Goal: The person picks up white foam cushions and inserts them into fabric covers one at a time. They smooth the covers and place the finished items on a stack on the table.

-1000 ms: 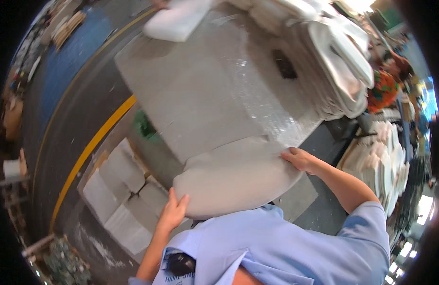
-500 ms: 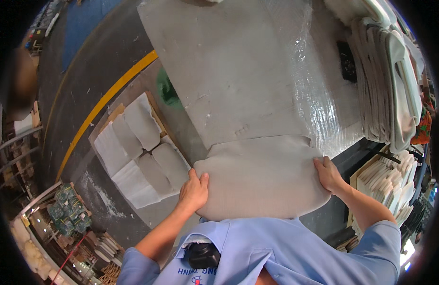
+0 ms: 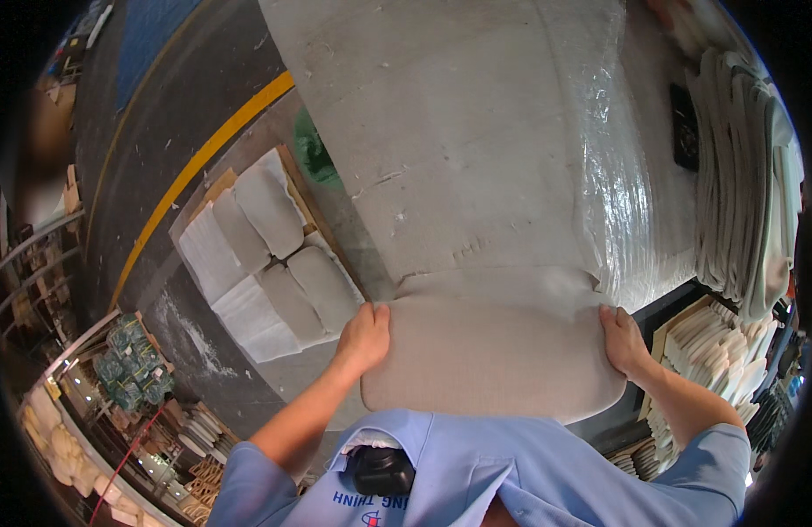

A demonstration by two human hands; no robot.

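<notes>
Hands now sit level at the pad's two ends, nearer the body than before. Left hand and right hand each grasp its edge, at the bench's near end.

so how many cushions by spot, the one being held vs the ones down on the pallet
Beige cushion held between the left hand and right hand, at the table edge: 1
Wrapped whitish cushions on the floor pallet: 6 visible
Total: 7
</notes>
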